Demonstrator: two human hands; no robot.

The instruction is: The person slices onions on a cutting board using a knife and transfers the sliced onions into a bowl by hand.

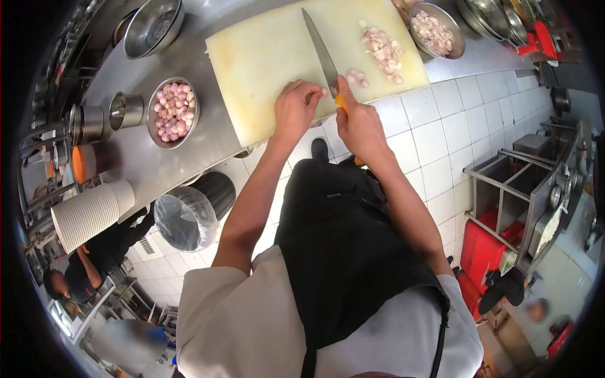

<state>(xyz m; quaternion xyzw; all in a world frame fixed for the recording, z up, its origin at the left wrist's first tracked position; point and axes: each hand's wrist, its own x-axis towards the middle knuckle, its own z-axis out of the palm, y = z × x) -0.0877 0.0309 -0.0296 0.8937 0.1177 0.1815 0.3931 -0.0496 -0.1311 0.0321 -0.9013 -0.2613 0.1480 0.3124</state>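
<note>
My right hand [360, 123] is wrapped round the yellow handle of a long knife [321, 50], whose blade points away over the pale cutting board [258, 63]. Just left of the blade, at the board's near edge, my left hand [297, 107] pinches a small pale piece [324, 92], apparently a shallot. To the right of the knife lie a few pinkish shallots [357, 78], with a pile of sliced shallots [384, 53] beyond them. A metal bowl of whole shallots [173, 112] stands left of the board; another bowl holds sliced ones [432, 31] at the right.
An empty metal bowl [153, 28], a metal container [126, 110] and stacked pale cups [93, 211] are on the left of the steel counter [135, 154]. Below is a lined bin [184, 219]. A metal rack [513, 183] stands right. Other people are in the background.
</note>
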